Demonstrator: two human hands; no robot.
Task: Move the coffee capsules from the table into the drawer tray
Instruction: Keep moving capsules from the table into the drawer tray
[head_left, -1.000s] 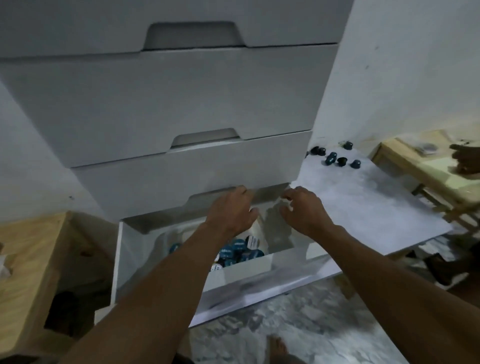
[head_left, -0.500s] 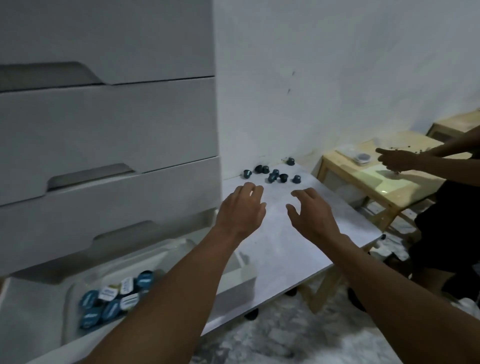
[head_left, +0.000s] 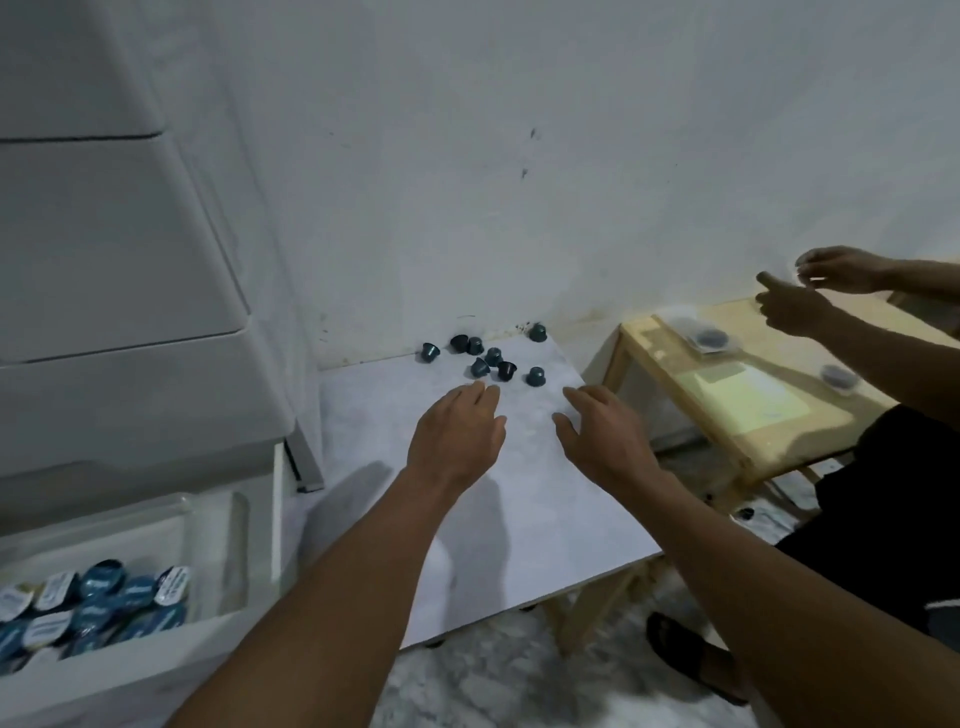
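- Head view: the left hand (head_left: 457, 436) and right hand (head_left: 605, 441) hover over the white table (head_left: 524, 519), fingers loosely spread, holding nothing.
- Dark coffee capsules (head_left: 491, 358) lie clustered near the table's far edge, just beyond the fingertips.
- The drawer tray (head_left: 228, 551), lower left, holds foil-topped capsules (head_left: 98, 597).

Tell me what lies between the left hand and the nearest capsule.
Only a sliver of bare table separates left hand and nearest capsule, per head view.
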